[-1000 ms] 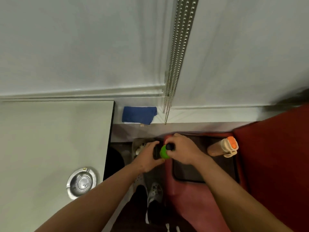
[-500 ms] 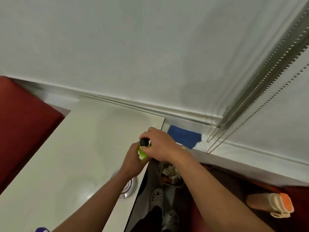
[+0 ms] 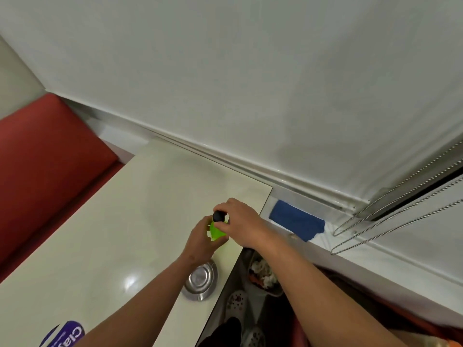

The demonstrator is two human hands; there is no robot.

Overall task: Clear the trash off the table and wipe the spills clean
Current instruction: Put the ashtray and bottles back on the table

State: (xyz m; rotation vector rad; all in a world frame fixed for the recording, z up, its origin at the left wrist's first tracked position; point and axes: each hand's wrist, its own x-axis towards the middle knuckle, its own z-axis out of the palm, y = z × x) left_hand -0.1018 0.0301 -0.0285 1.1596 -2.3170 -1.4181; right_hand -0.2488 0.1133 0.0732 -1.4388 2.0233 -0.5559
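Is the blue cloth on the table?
No, the blue cloth lies on the white ledge past the table edge, by the wall.

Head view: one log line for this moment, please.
left hand grips green spray bottle | right hand on black cap | over table

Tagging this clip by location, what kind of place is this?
Probably a café or diner booth: red seat, glossy table against a window with blinds, and a metal ashtray on it.

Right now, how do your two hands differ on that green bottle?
The left hand wraps the green bottle from below, around its body; the right hand comes from above, fingers curled over its black cap. Both grip the bottle above the table.
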